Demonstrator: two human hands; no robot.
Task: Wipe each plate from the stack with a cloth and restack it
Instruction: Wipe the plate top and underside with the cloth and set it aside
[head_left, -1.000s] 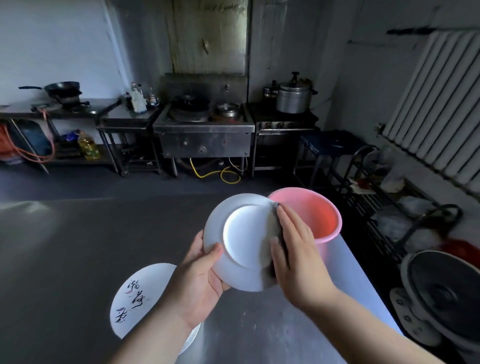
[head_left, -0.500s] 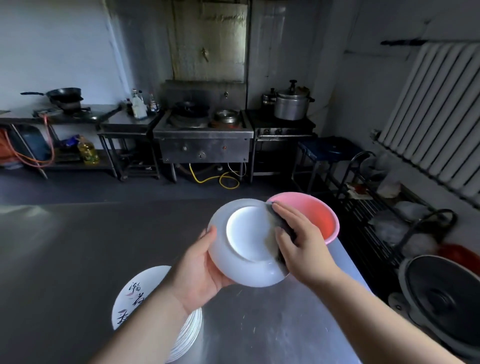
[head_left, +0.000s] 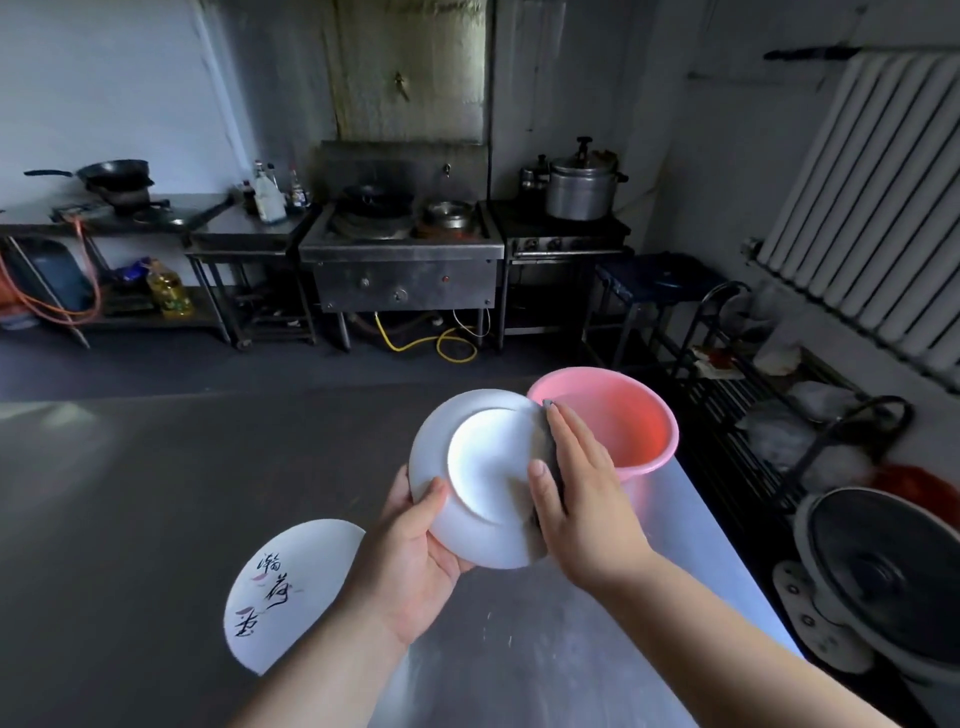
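Pink bucket (head_left: 618, 431) stood at bench (head_left: 130, 493) edge, contents unclear, maybe water. Left hand (head_left: 415, 561) grip clenched on upturned plate (head_left: 478, 478); right hand (head_left: 587, 493) pressed dark cloth (head_left: 551, 457) flat on it. Stack (head_left: 285, 587) below. Stove (head_left: 402, 254) behind.

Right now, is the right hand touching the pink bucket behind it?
Cannot tell. The head view shows the right hand pressing a dark cloth against the held plate, its fingers overlapping the pink bucket rim, so neither gap nor contact shows.
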